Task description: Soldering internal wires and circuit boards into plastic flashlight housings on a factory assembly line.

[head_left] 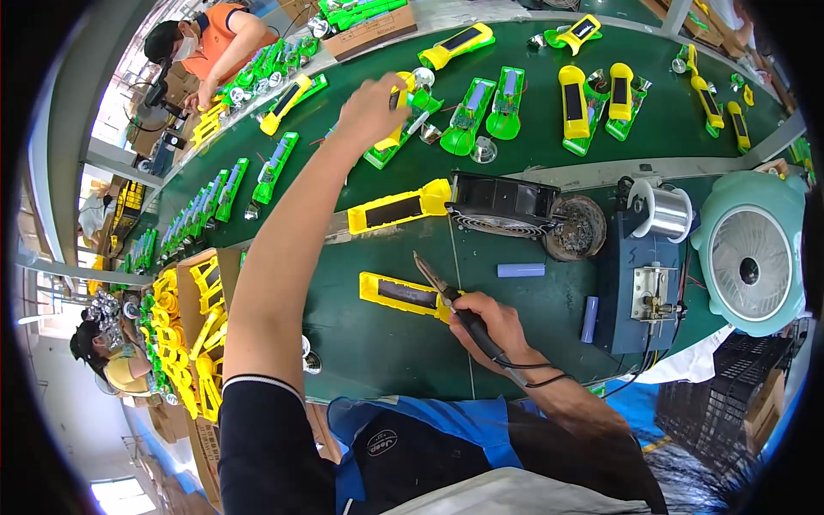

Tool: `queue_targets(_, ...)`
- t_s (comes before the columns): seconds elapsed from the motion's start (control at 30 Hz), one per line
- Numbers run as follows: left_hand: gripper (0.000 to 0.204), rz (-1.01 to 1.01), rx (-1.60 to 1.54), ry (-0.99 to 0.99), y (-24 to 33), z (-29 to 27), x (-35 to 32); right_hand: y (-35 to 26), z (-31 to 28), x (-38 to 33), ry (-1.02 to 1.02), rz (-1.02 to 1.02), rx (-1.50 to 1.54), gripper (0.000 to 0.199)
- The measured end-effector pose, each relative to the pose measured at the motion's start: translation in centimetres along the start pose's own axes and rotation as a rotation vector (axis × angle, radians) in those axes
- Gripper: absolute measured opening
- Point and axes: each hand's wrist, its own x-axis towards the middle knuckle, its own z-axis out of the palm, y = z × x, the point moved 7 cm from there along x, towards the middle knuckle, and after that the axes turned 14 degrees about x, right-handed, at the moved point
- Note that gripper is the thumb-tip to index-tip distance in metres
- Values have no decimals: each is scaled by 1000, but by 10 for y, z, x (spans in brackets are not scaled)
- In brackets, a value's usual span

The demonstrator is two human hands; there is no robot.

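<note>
My left hand (372, 113) reaches far across the bench, its fingers curled around a yellow flashlight shell (399, 101). That shell lies over a green flashlight half (384, 157), next to a silver reflector. My right hand (496, 330) is closed around the handle of a soldering iron (472, 324), whose tip points up and away to the left. Beside the iron, a yellow shell with a dark panel (396, 293) lies on the near bench. Another yellow shell (396, 211) rests farther off, against the black fan.
Near the right hand are a black fan (500, 204), a round tin (577, 227), a solder spool (665, 210) on a blue box, a green fan (749, 257) and battery cells (521, 270). Flashlight parts line the belt (541, 159). Yellow parts fill a left-hand carton. Co-workers sit at left.
</note>
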Motion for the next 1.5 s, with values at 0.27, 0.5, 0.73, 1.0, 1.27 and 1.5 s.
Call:
queue_targets(0.27,58,-36,194,-220,15,19,-5,5,-3,-4,34,46,42,43)
queue_targets(0.5,47,12,39,111,16,14,-38,8,-2,-2,30,57,71,43)
queue_targets(0.73,49,5,162,56,16,35,-42,12,-1,-4,-8,113,45,38)
queue_targets(1.0,57,260,-94,106,6,29,-43,15,-2,-7,-8,163,98,34)
queue_targets(1.27,63,143,5,79,14,32,-33,17,-3,-2,0,177,108,38)
queue_targets(1.5,64,-19,-47,342,1,-14,-55,12,2,-2,-2,130,-5,34)
